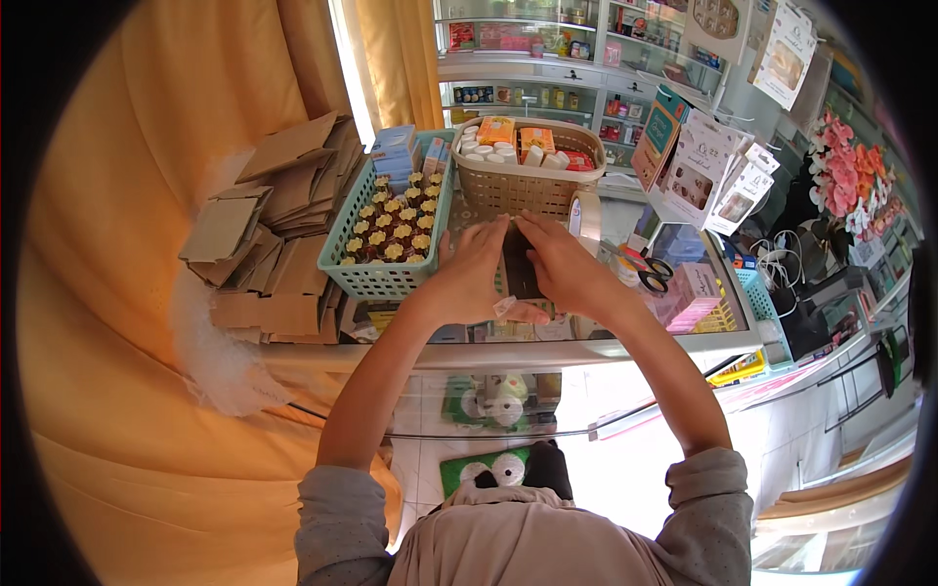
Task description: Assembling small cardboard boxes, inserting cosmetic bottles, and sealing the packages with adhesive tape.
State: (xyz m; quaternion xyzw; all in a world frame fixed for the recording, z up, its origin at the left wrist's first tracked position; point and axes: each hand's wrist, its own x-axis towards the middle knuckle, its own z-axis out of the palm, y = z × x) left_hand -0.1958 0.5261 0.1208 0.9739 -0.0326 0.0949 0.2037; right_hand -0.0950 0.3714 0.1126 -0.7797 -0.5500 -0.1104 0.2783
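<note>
My left hand (473,275) and my right hand (568,267) rest on either side of a dark, flat-topped object (522,264) on the glass counter, fingertips meeting near its far end. A small clear piece, perhaps tape, shows at my left hand's thumb. Left of my hands is a green plastic basket (381,282) with small bottles with yellow flower-shaped caps (393,253) and blue-white boxes (396,150). Beyond them stands a beige basket (513,183) of white-capped bottles and orange boxes. A tape roll (585,216) and black-handled scissors (654,275) lie on the right.
Flattened cardboard pieces (293,286) are stacked at the left beside bubble wrap (220,366) and an orange curtain (146,293). Pink boxes (689,297) and hanging packets (696,168) are at the right. The counter's metal edge (513,355) runs before me.
</note>
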